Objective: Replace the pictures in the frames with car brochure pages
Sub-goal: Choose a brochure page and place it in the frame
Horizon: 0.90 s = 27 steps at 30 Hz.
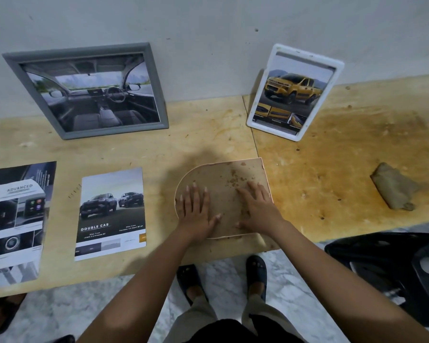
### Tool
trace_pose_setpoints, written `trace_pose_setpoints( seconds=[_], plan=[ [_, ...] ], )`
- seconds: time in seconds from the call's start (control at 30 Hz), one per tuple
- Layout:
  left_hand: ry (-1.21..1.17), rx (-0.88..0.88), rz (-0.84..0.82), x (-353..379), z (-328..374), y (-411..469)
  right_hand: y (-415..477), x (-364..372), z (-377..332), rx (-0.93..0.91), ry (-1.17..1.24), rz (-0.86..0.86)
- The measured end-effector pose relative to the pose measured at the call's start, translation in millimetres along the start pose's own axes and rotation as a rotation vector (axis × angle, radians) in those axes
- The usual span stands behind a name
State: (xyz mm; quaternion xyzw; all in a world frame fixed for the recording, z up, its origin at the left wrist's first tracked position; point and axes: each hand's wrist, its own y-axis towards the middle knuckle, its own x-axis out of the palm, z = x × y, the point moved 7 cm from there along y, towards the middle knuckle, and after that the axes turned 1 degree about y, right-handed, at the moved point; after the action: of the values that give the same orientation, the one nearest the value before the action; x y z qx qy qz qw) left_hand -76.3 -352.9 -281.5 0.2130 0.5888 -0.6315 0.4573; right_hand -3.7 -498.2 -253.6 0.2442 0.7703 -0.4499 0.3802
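I see a plywood table (208,134) running along a grey wall; on it, leaning against the wall at far left, a grey frame (84,91) already shows a car-interior page; a white frame (294,94) leans at far right with a yellow pickup page in it. At the left edge lies a dark brochure page (15,219) headed "ADVANCED"; just right of it lies a second brochure page (110,214) reading "DOUBLE CAB", flat and apart from the frames. Near the front edge, in the middle, an arched frame (223,177) lies face down, its brown stained backing up, rounded end to the left. My left hand (196,211) rests flat on the backing with fingers spread, gripping nothing; my right hand (258,206) lies flat on the same board, fingers extended, thumb near the lower edge, also gripping nothing. A crumpled brown rag (394,188) sits well apart at right; sandalled feet (256,273) show on the marble floor below.
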Motion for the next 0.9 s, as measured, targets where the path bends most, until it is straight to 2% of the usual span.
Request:
trace_pose_setpoints(
  seconds=[0.23, 0.43, 0.73, 0.9],
  plan=[
    [-0.014, 0.005, -0.087, 0.6, -0.3, 1.0, 12.8, 2.8, 0.0, 0.003, 0.099, -0.077],
    [-0.031, 0.013, -0.089, 0.5, -1.0, -0.1, 3.6, 10.3, 9.6, -0.118, 0.086, -0.015],
    [-0.059, -0.063, -0.096, -23.2, 7.3, 6.0, 14.4, -7.9, -5.5, -0.008, -0.060, -0.117],
    [-0.060, -0.079, -0.119, -32.0, 9.9, 14.4, 27.4, -9.4, -14.8, 0.046, -0.037, -0.145]
  ],
)
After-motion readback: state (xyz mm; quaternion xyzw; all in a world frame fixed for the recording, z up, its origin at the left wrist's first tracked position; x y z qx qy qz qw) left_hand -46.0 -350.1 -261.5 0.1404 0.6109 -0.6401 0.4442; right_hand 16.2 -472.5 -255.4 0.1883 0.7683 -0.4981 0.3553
